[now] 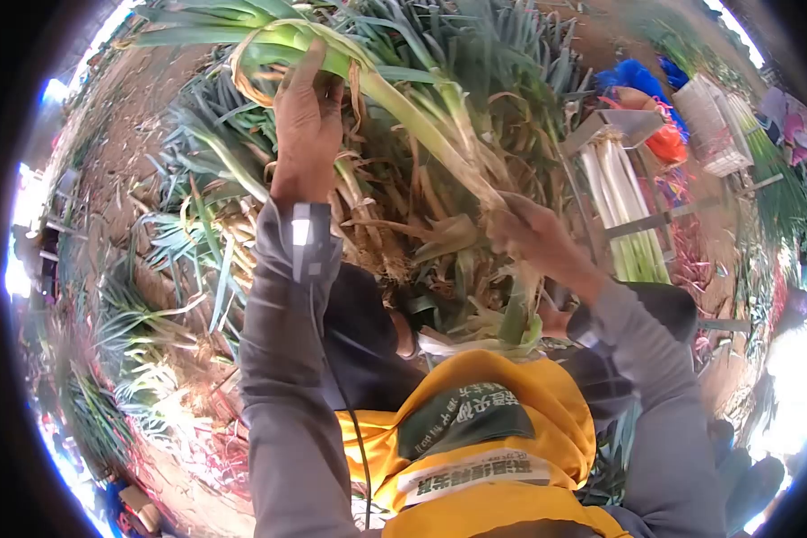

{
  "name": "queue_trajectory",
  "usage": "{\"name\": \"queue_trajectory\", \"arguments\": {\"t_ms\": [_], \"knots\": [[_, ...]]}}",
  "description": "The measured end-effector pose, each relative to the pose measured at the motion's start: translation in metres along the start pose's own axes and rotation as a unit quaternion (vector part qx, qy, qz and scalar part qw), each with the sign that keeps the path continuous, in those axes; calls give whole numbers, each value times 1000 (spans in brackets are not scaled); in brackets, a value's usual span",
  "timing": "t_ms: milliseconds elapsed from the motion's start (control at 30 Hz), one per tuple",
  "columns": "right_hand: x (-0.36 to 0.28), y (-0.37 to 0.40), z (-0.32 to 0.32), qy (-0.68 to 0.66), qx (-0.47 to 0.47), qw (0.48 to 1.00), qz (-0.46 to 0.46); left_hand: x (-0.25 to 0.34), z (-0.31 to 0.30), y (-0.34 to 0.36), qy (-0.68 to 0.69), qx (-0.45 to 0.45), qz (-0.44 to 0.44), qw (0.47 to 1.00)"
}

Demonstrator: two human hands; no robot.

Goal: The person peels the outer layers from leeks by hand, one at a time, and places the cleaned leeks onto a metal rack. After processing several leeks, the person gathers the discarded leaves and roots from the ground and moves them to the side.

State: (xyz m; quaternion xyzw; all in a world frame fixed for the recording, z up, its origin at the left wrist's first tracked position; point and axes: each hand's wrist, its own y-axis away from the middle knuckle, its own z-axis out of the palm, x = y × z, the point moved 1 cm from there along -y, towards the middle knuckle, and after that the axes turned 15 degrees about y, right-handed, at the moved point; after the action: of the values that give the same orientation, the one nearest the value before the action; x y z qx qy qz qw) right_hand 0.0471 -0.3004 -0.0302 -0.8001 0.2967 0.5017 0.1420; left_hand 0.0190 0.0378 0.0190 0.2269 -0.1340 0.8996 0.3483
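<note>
A long leek (419,121) stretches between my two hands, its green leaves at the upper left and its root end lower right. My left hand (309,121) is closed round the leafy part, where dry yellow outer leaves hang loose. At the pale root end, the fingers of my right hand (533,235) are pinched on the stalk. Peeled, dry leaf scraps (453,238) lie below the leek, between my knees. Part of another green stalk (516,314) stands in front of the yellow apron (502,386).
A heap of untrimmed leeks (502,54) fills the ground ahead. On the right, a metal rack (614,125) holds cleaned white leeks (619,193). Beyond it are blue plastic (637,81), an orange bag (668,139) and a white crate (713,121). More leeks (161,327) lie left.
</note>
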Motion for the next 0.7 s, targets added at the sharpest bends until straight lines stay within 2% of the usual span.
{"name": "queue_trajectory", "arguments": {"t_ms": [33,100,133,200,233,300,333,400,433,467,567,600,633,667,700], "knots": [[18,-11,20,-7,-7,1000,-5,3,-8,-2,-8,4,7,1000],[44,-36,53,89,5,996,-28,2,-20,-7,-44,87,17,995],[48,-43,64,83,-1,996,-39,4,-17,3,-28,87,20,996],[47,-56,80,283,-53,951,-111,3,-28,-3,1,23,33,999],[40,-66,82,281,-51,951,-117,5,-25,0,11,-4,43,999],[29,-83,82,262,18,931,-254,11,-24,3,5,-20,18,1000],[14,-98,78,179,43,948,-260,10,-20,6,2,-36,-12,999],[-37,-125,61,81,115,976,-169,4,-8,18,4,-29,-33,999],[-69,-138,56,51,130,975,-172,1,-3,20,2,-25,-47,999],[-90,-148,54,20,146,973,-175,-5,-6,17,16,-61,-49,997],[-100,-160,64,68,189,956,-212,-1,-5,11,26,-100,-65,992],[-97,-152,60,106,159,957,-218,2,-8,13,10,-108,-45,993],[-90,-138,58,115,108,970,-185,6,-11,14,9,-101,-41,994],[-82,-120,56,122,55,979,-153,10,-13,12,21,-137,-20,990],[-58,-103,62,180,27,968,-174,13,-14,14,32,-172,0,985]]}}
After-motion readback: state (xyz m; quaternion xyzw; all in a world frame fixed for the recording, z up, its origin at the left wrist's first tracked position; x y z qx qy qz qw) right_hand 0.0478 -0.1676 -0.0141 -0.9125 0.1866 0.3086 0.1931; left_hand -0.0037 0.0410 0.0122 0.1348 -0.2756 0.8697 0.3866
